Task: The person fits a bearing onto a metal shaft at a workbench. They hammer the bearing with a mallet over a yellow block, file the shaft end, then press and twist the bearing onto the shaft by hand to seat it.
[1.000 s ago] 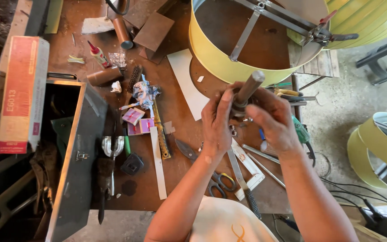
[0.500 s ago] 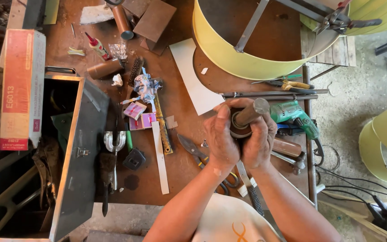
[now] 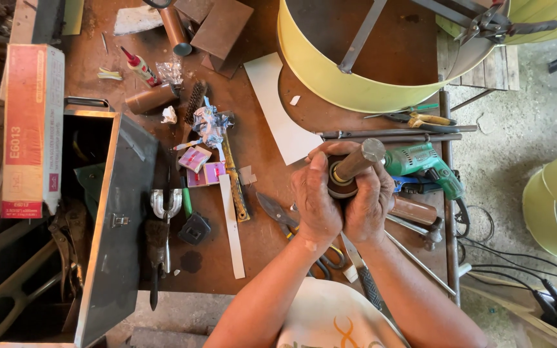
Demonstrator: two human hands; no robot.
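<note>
Both my hands are wrapped around a short metal rod (image 3: 360, 159) with a dark round collar on it, held upright above the brown workbench (image 3: 259, 258). My left hand (image 3: 316, 196) grips it from the left with the thumb up along the collar. My right hand (image 3: 372, 200) closes on it from the right. A green power drill (image 3: 423, 164) lies just right of my hands, and tin snips (image 3: 280, 214) lie on the bench just left of them.
A large yellow cylinder (image 3: 330, 77) with metal bars lies at the top. An open metal toolbox (image 3: 107, 212) sits at left, with a red box (image 3: 28, 129) beside it. Rods, pliers, a wire brush, tubes and scraps litter the bench. Cables lie on the floor at right.
My hands have come down and closer together around the rod, which stands more upright now. The view has shifted slightly.
</note>
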